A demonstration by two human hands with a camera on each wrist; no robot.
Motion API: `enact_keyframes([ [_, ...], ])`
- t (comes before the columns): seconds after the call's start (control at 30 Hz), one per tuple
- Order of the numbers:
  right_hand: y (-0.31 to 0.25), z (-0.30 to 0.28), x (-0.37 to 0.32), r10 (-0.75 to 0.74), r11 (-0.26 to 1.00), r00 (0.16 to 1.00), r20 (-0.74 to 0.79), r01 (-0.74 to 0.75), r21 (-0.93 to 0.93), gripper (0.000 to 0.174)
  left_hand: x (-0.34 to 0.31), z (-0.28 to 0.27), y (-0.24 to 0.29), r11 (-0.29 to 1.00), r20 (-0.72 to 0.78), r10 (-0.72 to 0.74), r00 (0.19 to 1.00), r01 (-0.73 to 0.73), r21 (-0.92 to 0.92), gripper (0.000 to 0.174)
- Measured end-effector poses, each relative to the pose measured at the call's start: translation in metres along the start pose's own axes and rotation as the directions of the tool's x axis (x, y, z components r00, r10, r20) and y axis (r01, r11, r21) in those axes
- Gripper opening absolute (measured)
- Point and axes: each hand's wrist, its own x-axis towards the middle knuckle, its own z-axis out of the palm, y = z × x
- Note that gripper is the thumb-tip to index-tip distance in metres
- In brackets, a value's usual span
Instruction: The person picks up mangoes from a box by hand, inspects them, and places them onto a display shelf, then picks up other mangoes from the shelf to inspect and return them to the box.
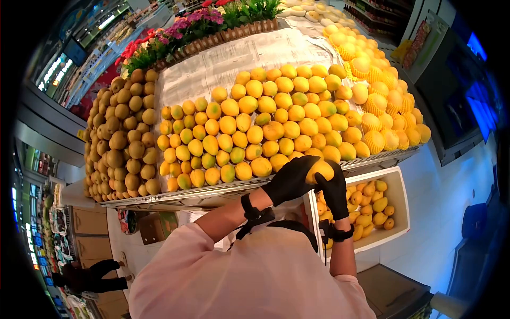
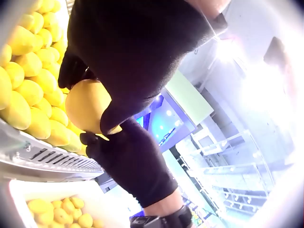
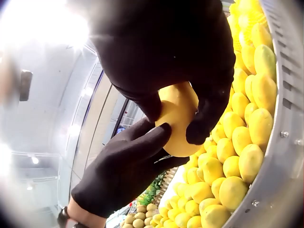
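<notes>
Both hands wear black gloves and hold one yellow mango [image 1: 322, 171] between them, at the front edge of the fruit display. The left hand [image 1: 291, 179] grips it from the left, its thumb and fingers curled round the fruit in the left wrist view. From the other side the right hand [image 1: 334, 192] holds the same mango [image 3: 178, 118], thumb on one face and fingers on the other. Behind them lie rows of yellow mangoes [image 1: 247, 125], some greenish. Under the right forearm stands a white foam box [image 1: 402, 204] with loose mangoes [image 1: 378, 204] in it.
Brown round fruit [image 1: 119, 141] is piled on the display's left. Net-wrapped yellow fruit [image 1: 377, 103] fills the right side. A metal rail [image 1: 223, 187] edges the front. Flowers in a low fence [image 1: 196, 45] stand at the back. An open cardboard box [image 1: 152, 228] sits on the floor.
</notes>
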Motion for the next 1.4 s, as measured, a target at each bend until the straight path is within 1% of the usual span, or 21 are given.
enact_keyframes([
  [0.1, 0.003, 0.009, -0.004, -0.028, 0.999, 0.998, -0.051, 0.029, 0.033, 0.044, 0.008, 0.009, -0.017, 0.998, -0.014, 0.045, 0.999, -0.045, 0.035, 0.054],
  [0.13, 0.014, 0.006, -0.002, -0.087, 0.988, 0.994, -0.066, 0.078, -0.130, 0.046, 0.009, 0.011, -0.020, 0.998, -0.003, 0.057, 0.998, -0.057, 0.034, 0.052],
  [0.17, 0.022, 0.003, -0.008, -0.051, 0.995, 0.995, -0.081, 0.044, -0.089, 0.047, 0.009, 0.010, -0.022, 0.997, 0.010, 0.066, 0.998, -0.066, 0.031, 0.050],
  [0.23, 0.002, 0.012, -0.013, 0.007, 1.000, 0.994, -0.106, -0.008, -0.008, 0.047, 0.014, -0.004, -0.016, 0.996, 0.022, 0.089, 0.996, -0.090, 0.018, 0.045],
  [0.27, -0.008, 0.017, -0.018, 0.031, 0.996, 0.995, -0.094, -0.023, 0.089, 0.046, 0.012, -0.010, -0.012, 0.995, 0.028, 0.097, 0.995, -0.097, 0.008, 0.043],
  [0.37, -0.024, 0.023, -0.023, 0.053, 0.993, 0.995, -0.085, -0.043, 0.110, 0.042, 0.025, -0.042, -0.009, 0.981, 0.149, 0.116, 0.982, -0.090, -0.174, 0.038],
  [0.4, -0.028, 0.026, -0.025, 0.032, 0.993, 0.991, -0.130, -0.016, 0.119, 0.037, 0.029, -0.046, -0.019, 0.982, 0.190, 0.125, 0.974, -0.094, -0.165, 0.035],
  [0.43, -0.026, 0.026, -0.026, 0.045, 0.992, 0.988, -0.149, -0.027, 0.122, 0.037, 0.030, -0.046, -0.028, 0.992, 0.119, 0.093, 0.989, -0.082, -0.096, 0.036],
  [0.5, -0.021, 0.022, -0.026, 0.073, 0.990, 0.980, -0.184, -0.049, 0.129, 0.038, 0.034, -0.064, -0.054, 0.987, 0.026, 0.129, 0.991, -0.126, -0.098, 0.037],
  [0.53, -0.022, 0.024, -0.026, 0.070, 0.996, 0.971, -0.227, -0.054, 0.075, 0.037, 0.033, -0.076, -0.065, 0.979, -0.086, 0.115, 0.990, -0.127, -0.158, 0.040],
  [0.57, -0.016, 0.021, -0.028, 0.085, 0.995, 0.962, -0.258, -0.070, 0.069, 0.031, 0.038, -0.093, -0.079, 0.990, -0.016, 0.087, 0.996, -0.088, -0.107, 0.048],
  [0.63, -0.007, 0.021, -0.032, 0.101, 0.993, 0.952, -0.287, -0.080, 0.085, 0.031, 0.038, -0.133, -0.100, 0.972, -0.165, 0.073, 0.984, -0.108, -0.211, 0.056],
  [0.7, 0.002, 0.023, -0.035, 0.126, 0.990, 0.947, -0.297, -0.102, 0.093, 0.031, 0.044, -0.172, -0.119, 0.979, -0.167, -0.016, 0.986, -0.018, -0.201, 0.058],
  [0.77, 0.008, 0.029, -0.036, 0.148, 0.988, 0.941, -0.305, -0.127, 0.087, 0.030, 0.056, -0.211, -0.139, 0.978, -0.135, -0.151, 0.979, 0.128, -0.164, 0.062],
  [0.83, 0.013, 0.038, -0.037, 0.168, 0.986, 0.936, -0.309, -0.155, 0.066, 0.030, 0.067, -0.240, -0.173, 0.982, -0.173, -0.167, 0.971, 0.148, -0.120, 0.066],
  [0.9, 0.017, 0.049, -0.038, 0.175, 0.985, 0.929, -0.325, -0.163, 0.065, 0.030, 0.082, -0.260, -0.229, 0.998, -0.253, -0.055, 0.966, 0.042, -0.055, 0.067],
  [1.0, 0.022, 0.061, -0.040, 0.174, 0.984, 0.927, -0.332, -0.154, 0.084, 0.030, 0.097, -0.299, -0.256, 0.991, -0.171, -0.135, 0.976, 0.134, -0.020, 0.064],
  [1.17, 0.024, 0.080, -0.045, 0.213, 0.977, 0.909, -0.358, -0.200, 0.074, 0.029, 0.117, -0.316, -0.325, 0.970, -0.148, -0.218, 0.965, 0.231, 0.075, 0.064],
  [1.2, 0.024, 0.082, -0.046, 0.211, 0.977, 0.909, -0.359, -0.200, 0.069, 0.029, 0.118, -0.316, -0.335, 0.972, -0.167, -0.196, 0.966, 0.213, 0.095, 0.061],
  [1.3, 0.022, 0.090, -0.048, 0.222, 0.975, 0.902, -0.371, -0.218, 0.055, 0.028, 0.126, -0.315, -0.362, 0.976, -0.089, -0.198, 0.976, 0.205, 0.075, 0.058],
  [1.4, 0.022, 0.094, -0.047, 0.240, 0.969, 0.892, -0.383, -0.242, 0.044, 0.028, 0.134, -0.310, -0.381, 0.971, 0.000, -0.202, 0.979, 0.200, 0.133, 0.060],
])
